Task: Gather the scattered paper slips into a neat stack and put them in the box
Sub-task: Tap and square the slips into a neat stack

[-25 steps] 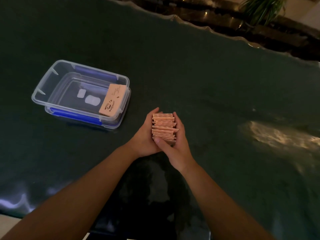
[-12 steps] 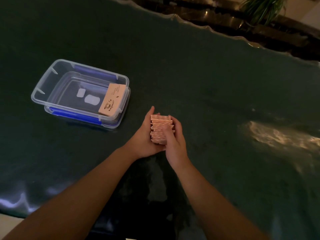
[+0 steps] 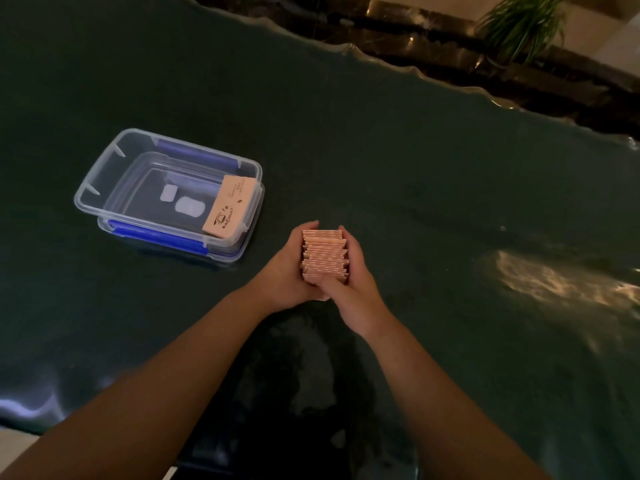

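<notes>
The left hand [image 3: 284, 275] and right hand [image 3: 356, 292] are pressing together around a stack of paper slips [image 3: 325, 256] over the dark table [image 3: 381, 150]. Farther left, the clear box [image 3: 166, 192] is sitting open, already holding one bundle [image 3: 230, 211].

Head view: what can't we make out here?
- Slip stack: count and lower edge hidden, with left hand and right hand pressed to its sides.
- Slips in box: fine print too small.
- Plant: cut off by top edge.
- Table: near edge dark, blurred.
</notes>
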The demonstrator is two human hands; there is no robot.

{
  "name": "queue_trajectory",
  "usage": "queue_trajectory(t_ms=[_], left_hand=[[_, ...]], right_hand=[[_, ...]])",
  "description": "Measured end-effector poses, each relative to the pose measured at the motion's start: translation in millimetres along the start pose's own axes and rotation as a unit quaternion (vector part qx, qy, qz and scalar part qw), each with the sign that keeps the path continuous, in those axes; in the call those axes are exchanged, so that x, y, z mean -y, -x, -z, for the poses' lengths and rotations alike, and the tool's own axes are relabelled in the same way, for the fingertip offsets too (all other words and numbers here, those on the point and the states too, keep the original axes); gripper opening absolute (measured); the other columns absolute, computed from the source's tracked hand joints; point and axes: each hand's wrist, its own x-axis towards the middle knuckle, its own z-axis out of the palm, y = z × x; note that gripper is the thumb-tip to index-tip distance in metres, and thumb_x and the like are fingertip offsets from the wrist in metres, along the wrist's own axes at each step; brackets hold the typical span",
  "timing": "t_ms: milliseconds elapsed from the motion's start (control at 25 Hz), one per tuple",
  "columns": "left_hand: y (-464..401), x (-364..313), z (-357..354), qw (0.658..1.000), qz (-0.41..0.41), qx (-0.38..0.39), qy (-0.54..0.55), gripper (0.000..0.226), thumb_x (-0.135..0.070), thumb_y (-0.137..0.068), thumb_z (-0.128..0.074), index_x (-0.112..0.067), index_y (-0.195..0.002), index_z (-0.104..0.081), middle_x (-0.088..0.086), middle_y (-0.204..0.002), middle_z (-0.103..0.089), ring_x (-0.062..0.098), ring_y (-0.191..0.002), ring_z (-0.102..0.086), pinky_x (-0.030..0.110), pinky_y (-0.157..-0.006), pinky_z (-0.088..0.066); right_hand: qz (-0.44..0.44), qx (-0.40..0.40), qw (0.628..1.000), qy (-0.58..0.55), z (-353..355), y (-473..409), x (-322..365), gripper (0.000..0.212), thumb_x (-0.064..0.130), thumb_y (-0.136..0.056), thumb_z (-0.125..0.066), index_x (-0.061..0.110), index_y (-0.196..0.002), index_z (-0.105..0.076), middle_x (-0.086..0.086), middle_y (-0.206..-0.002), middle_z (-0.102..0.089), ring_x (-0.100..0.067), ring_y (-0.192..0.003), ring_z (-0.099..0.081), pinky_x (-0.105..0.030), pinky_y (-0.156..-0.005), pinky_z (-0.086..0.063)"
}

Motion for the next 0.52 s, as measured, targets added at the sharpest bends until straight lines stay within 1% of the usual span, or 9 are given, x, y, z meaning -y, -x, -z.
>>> queue_trajectory(t_ms=[80,120,160,200,280,360,400,440,520], left_hand=[[1,4,0,1.0,0.005,0.017,0.001,0.139,-0.022,-0.067,-0.098,-0.035,-0.163,0.002,-0.029,-0.131,-0.053,-0.022,-0.12,-0.052,-0.003,-0.096,-0.036],[1,6,0,1.0,0.006,0.022,0.001,0.142,-0.021,-0.067,-0.098,-0.035,-0.163,0.006,-0.03,-0.133,-0.051,-0.023,-0.12,-0.05,-0.004,-0.095,-0.035],[1,7,-2,1.0,0.006,0.025,0.0,0.143,-0.021,-0.067,-0.098,-0.033,-0.163,0.007,-0.029,-0.135,-0.049,-0.023,-0.122,-0.049,-0.004,-0.096,-0.034],[1,6,-3,1.0,0.006,0.027,0.0,0.145,-0.022,-0.066,-0.098,-0.032,-0.163,0.009,-0.026,-0.14,-0.047,-0.021,-0.126,-0.047,-0.003,-0.097,-0.034],[2,3,-5,1.0,0.013,0.023,0.011,0.15,-0.024,-0.064,-0.099,-0.031,-0.163,0.014,-0.011,-0.159,-0.039,-0.017,-0.136,-0.039,0.001,-0.102,-0.03],[2,0,-6,1.0,0.012,0.01,0.015,0.155,-0.026,-0.064,-0.1,-0.032,-0.161,0.02,-0.002,-0.169,-0.027,-0.028,-0.134,-0.027,0.002,-0.104,-0.025],[2,0,-7,1.0,0.007,0.002,0.014,0.156,-0.026,-0.064,-0.1,-0.031,-0.161,0.021,-0.001,-0.169,-0.026,-0.033,-0.13,-0.024,-0.001,-0.102,-0.025],[3,0,-7,1.0,0.002,-0.008,0.013,0.155,-0.026,-0.064,-0.1,-0.03,-0.162,0.02,-0.001,-0.168,-0.027,-0.037,-0.125,-0.025,-0.005,-0.1,-0.025],[4,0,-8,1.0,0.0,-0.021,0.014,0.152,-0.026,-0.064,-0.099,-0.027,-0.163,0.017,-0.001,-0.167,-0.028,-0.038,-0.121,-0.03,-0.008,-0.097,-0.025]], right_hand=[[0.008,-0.023,1.0,-0.018,-8,5,2,0.083,0.045,-0.081,-0.076,0.043,-0.156,-0.039,0.024,-0.135,-0.069,0.0,-0.126,-0.066,-0.026,-0.098,-0.057],[0.009,-0.049,0.998,-0.047,-12,4,5,0.067,0.049,-0.085,-0.072,0.04,-0.147,-0.048,0.026,-0.125,-0.074,0.0,-0.119,-0.07,-0.022,-0.089,-0.059],[0.002,-0.084,0.993,-0.078,-16,2,9,0.051,0.054,-0.089,-0.068,0.037,-0.136,-0.057,0.023,-0.116,-0.077,-0.001,-0.109,-0.074,-0.019,-0.08,-0.06],[-0.012,-0.12,0.987,-0.104,-20,-2,15,0.037,0.056,-0.093,-0.064,0.035,-0.124,-0.062,0.017,-0.109,-0.08,-0.003,-0.099,-0.078,-0.017,-0.072,-0.06],[-0.049,-0.165,0.978,-0.116,-23,-9,26,0.02,0.048,-0.102,-0.061,0.031,-0.111,-0.067,0.004,-0.104,-0.081,-0.007,-0.087,-0.08,-0.015,-0.062,-0.058],[-0.074,-0.168,0.977,-0.112,-23,-13,29,0.011,0.038,-0.106,-0.06,0.031,-0.108,-0.068,-0.001,-0.111,-0.078,-0.012,-0.088,-0.079,-0.015,-0.059,-0.057],[-0.077,-0.166,0.977,-0.11,-21,-14,29,0.01,0.036,-0.106,-0.06,0.031,-0.108,-0.069,-0.002,-0.112,-0.078,-0.012,-0.09,-0.078,-0.015,-0.06,-0.057],[-0.075,-0.165,0.977,-0.112,-21,-13,30,0.011,0.036,-0.107,-0.059,0.031,-0.108,-0.069,-0.002,-0.113,-0.078,-0.011,-0.091,-0.078,-0.015,-0.061,-0.057],[-0.064,-0.16,0.978,-0.12,-22,-10,29,0.014,0.035,-0.107,-0.06,0.029,-0.115,-0.069,-0.001,-0.115,-0.078,-0.007,-0.091,-0.079,-0.015,-0.065,-0.058]])
